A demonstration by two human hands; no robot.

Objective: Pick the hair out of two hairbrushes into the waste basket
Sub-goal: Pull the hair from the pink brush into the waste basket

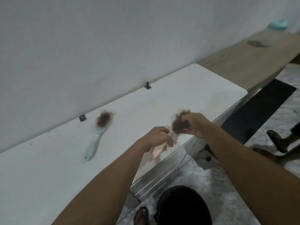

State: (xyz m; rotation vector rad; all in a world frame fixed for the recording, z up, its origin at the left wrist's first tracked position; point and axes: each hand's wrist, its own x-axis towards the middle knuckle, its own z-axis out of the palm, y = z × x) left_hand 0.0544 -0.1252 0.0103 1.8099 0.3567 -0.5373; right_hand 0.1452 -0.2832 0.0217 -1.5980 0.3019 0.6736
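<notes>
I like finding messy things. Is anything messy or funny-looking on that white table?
Yes. Small dark specks lie scattered on the white table near the wall, left of the blue hairbrush. That brush's bristles are buried under a brown hair clump. Nothing looks broken or spilled.

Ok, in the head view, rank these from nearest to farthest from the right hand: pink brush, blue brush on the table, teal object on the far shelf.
From the right hand:
1. Pink brush, just to its left, held by the left hand.
2. Blue brush, farther left on the white table.
3. Teal object, far upper right on the wooden shelf.
</notes>
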